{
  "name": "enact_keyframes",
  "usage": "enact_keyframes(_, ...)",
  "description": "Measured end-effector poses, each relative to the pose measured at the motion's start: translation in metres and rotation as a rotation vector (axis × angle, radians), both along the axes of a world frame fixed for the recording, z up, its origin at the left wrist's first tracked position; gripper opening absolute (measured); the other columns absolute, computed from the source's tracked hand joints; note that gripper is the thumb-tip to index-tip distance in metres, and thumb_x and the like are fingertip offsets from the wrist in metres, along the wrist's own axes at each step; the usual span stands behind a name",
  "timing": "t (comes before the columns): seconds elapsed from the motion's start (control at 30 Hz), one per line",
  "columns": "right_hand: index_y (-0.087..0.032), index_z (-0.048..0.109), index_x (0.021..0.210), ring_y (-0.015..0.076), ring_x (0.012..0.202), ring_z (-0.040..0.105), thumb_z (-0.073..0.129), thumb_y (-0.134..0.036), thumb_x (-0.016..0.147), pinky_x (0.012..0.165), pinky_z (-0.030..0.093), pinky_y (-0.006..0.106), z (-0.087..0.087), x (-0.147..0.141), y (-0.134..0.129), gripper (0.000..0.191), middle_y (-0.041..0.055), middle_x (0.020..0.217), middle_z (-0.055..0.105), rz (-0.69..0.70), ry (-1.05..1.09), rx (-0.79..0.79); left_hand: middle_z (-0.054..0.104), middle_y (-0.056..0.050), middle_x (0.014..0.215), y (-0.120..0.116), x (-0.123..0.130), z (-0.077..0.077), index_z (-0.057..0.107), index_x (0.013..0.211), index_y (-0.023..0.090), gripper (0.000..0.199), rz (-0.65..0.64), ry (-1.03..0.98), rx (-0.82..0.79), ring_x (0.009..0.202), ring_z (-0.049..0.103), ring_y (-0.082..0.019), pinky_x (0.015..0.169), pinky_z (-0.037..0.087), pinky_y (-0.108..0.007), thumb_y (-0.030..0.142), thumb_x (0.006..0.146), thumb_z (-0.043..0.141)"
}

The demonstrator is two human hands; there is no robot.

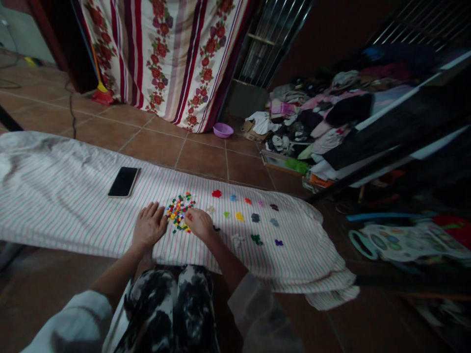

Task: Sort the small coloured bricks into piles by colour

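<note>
A mixed heap of small coloured pieces [178,211] lies on the striped cloth [84,215] in front of me. My left hand [150,224] rests flat on the cloth at the heap's left edge, fingers stretched out. Over the heap's right side is my right hand [198,223], its fingers pinched together; what they hold, if anything, is too small to name. Small single-colour piles spread out to the right, among them a red pile [216,193], a yellow pile [239,216], a dark green pile [256,239] and a purple pile [278,242]. A black pile [217,228] is partly hidden by my right wrist.
A phone [124,182] lies on the cloth to the left. Beyond the far edge, a purple basin [222,130] sits on the tiled floor near a floral curtain [162,54]. Heaped clothes [312,113] fill the back right, and a broom [102,93] stands at the back left.
</note>
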State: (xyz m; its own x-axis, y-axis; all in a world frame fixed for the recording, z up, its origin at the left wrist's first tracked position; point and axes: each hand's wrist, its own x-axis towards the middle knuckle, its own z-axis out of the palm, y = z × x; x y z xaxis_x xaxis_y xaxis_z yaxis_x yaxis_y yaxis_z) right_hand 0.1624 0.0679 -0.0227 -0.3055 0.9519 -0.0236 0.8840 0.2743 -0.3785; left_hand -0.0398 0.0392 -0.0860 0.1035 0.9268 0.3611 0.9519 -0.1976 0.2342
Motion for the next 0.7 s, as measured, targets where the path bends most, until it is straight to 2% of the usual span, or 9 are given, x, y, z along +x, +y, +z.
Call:
enact_keyframes(0.27,-0.025,0.069,0.085,0.015,0.077,0.067,0.059,-0.023,0.088,0.068,0.043,0.022,-0.008,-0.001,-0.005,0.011,-0.0011,0.084,0.075,-0.063,0.163,-0.012,0.059,-0.016,0.137,0.001,-0.002,-0.004,0.062,0.12,0.017,0.041,0.003,0.031,0.017,0.136,0.047,-0.032,0.112,0.036,-0.049,0.038,0.092,0.041)
enact_keyframes(0.43,-0.024,0.069,0.093,0.014,0.081,0.068,0.059,-0.02,0.087,0.075,0.049,0.022,-0.015,0.003,-0.002,0.012,-0.0005,0.089,0.075,-0.067,0.377,0.014,0.06,-0.017,0.136,0.001,-0.002,-0.004,0.061,0.121,0.017,0.041,0.0,0.022,0.016,0.136,0.047,-0.033,0.111,0.037,-0.051,0.038,0.092,0.04)
enact_keyframes(0.57,-0.025,0.072,0.096,0.0156,0.087,0.069,0.057,-0.02,0.087,0.082,0.052,0.026,-0.018,0.018,-0.003,0.018,0.0017,0.094,0.075,-0.075,0.523,0.034,0.059,-0.016,0.137,0.001,-0.002,-0.003,0.061,0.122,0.019,0.041,-0.006,-0.012,0.005,0.136,0.046,-0.033,0.111,0.037,-0.052,0.038,0.091,0.04)
enact_keyframes(0.7,-0.023,0.072,0.092,0.0166,0.086,0.07,0.055,-0.022,0.084,0.083,0.055,0.028,-0.027,0.044,-0.005,0.018,0.0037,0.094,0.075,-0.166,0.694,0.055,0.059,-0.017,0.137,0.0,-0.002,-0.002,0.061,0.121,0.018,0.041,-0.009,-0.037,-0.002,0.138,0.044,-0.033,0.112,0.035,-0.053,0.038,0.091,0.041)
